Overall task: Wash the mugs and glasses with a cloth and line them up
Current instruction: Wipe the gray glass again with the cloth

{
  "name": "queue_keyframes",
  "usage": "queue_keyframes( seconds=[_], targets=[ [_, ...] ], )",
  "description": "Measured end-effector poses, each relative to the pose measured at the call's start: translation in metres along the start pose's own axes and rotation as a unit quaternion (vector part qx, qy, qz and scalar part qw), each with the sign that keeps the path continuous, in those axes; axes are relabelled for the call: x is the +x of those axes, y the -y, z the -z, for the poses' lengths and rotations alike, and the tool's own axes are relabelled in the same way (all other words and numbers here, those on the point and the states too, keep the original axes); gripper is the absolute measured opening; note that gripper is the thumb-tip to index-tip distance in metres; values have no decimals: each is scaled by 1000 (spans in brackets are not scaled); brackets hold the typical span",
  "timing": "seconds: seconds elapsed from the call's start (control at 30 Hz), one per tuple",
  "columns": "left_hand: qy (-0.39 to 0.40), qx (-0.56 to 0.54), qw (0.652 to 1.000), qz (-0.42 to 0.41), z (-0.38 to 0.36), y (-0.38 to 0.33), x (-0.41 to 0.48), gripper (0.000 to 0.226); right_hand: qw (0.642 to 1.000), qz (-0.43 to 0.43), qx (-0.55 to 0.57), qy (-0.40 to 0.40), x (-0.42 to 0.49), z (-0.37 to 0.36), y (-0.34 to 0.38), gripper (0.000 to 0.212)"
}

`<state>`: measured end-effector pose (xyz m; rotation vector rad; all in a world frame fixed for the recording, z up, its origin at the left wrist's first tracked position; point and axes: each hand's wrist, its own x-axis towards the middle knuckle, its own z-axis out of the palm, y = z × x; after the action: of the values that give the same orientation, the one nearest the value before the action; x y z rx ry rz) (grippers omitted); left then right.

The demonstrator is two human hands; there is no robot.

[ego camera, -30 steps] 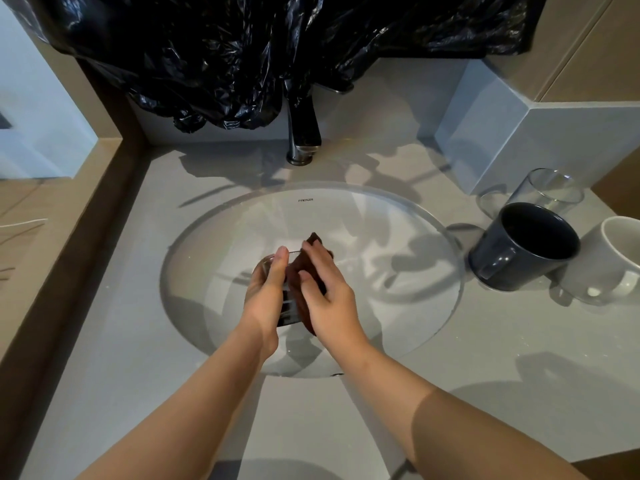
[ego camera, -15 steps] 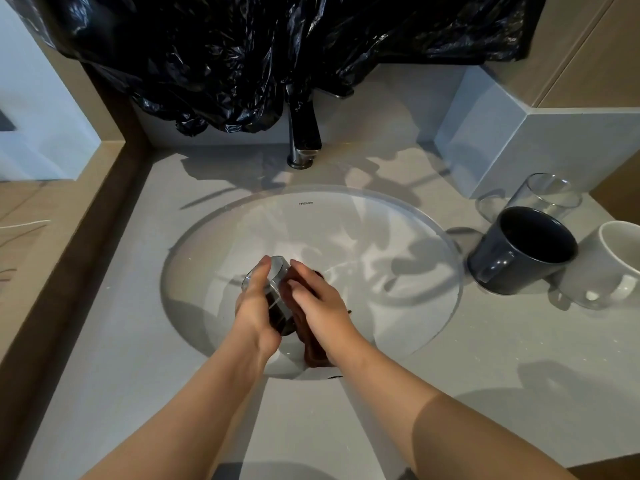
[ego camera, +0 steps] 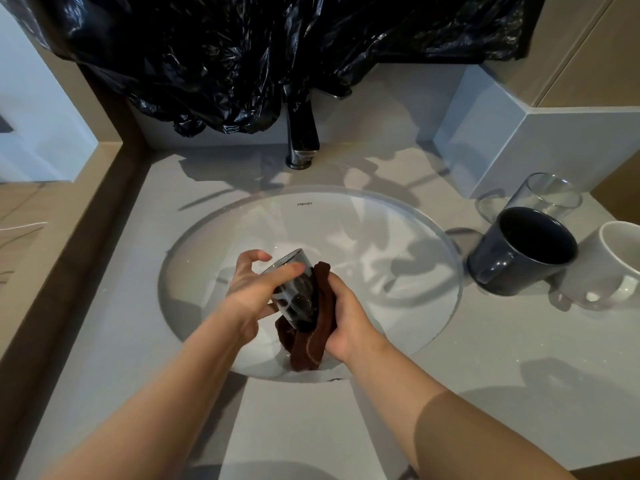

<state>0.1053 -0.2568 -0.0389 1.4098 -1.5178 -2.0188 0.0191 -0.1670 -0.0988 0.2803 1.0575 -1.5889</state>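
Grey countertop [ego camera: 519, 341] is surrounding an oval white sink [ego camera: 398, 237], with a dark faucet [ego camera: 301, 140] standing behind it and black plastic sheeting [ego camera: 242, 46] hanging above.

Head view: a smoky glass [ego camera: 298, 289] is being held over the near part of the sink, between both hands. The left hand [ego camera: 252, 289] is curling round the upper half of the glass, thumb lying across its side. The right hand [ego camera: 346, 317] is clamping a brown cloth [ego camera: 311, 341] against the lower half, with the cloth hanging below the glass. The long axis of the glass is tilting, upper end pointing away toward the faucet and slightly left, lower end sitting in the cloth.

A clear glass [ego camera: 543, 195], a dark mug [ego camera: 519, 251] and a white mug [ego camera: 602, 268] are standing close together on the countertop to the right.
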Motion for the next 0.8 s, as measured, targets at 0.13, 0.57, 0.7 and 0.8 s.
queue_keyframes(
  seconds=[0.13,0.57,0.7,0.8],
  targets=[
    [110,106,988,2,13,-13,-2,52,1000,20,-24,-1,-3,-2,-1,56],
    [40,-12,997,63,12,10,3,24,725,452,-519,-39,-29,-24,-10,24],
    [48,17,998,48,6,5,-2,23,967,196,-162,-5,-28,-21,7,20],
    [44,-30,998,44,-9,3,-8,22,991,105,-74,-24,-23,-12,18,51]
  ],
)
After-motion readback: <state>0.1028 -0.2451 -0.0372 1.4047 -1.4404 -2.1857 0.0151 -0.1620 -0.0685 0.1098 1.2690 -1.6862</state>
